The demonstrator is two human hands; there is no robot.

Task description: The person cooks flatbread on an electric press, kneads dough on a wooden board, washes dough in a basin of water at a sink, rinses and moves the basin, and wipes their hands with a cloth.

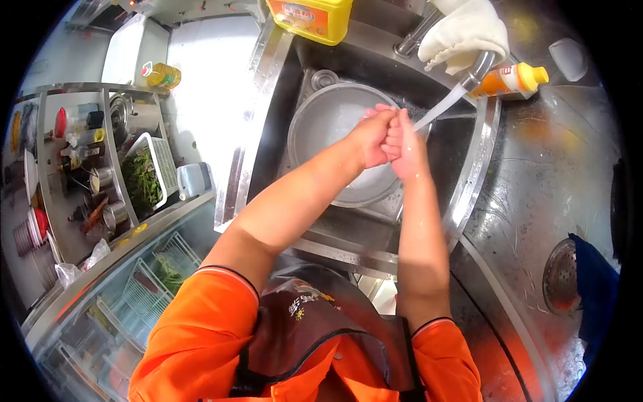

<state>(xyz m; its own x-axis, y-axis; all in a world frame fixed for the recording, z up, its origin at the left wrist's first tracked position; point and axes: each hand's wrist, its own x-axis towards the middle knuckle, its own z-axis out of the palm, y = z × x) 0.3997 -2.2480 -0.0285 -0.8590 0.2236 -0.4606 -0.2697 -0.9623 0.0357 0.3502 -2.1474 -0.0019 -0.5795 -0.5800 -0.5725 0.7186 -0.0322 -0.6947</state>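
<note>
My left hand (372, 139) and my right hand (408, 153) are clasped together over the right part of a round grey basin (298, 144). The fingers of both are folded and pressed against each other, and I make out no object between them. Both hands and forearms look wet. From the curved metal faucet (483, 65) a white stream of water runs down to the hands. The basin stands inside the steel sink (341, 236) and holds some cloudy liquid.
A white cloth (469, 35) hangs over the faucet. Behind the sink is a yellow container (313, 19); an orange bottle (512, 79) lies at its right corner. Shelves with a white basket of greens (161, 167) stand left. A round metal strainer (561, 276) is at right.
</note>
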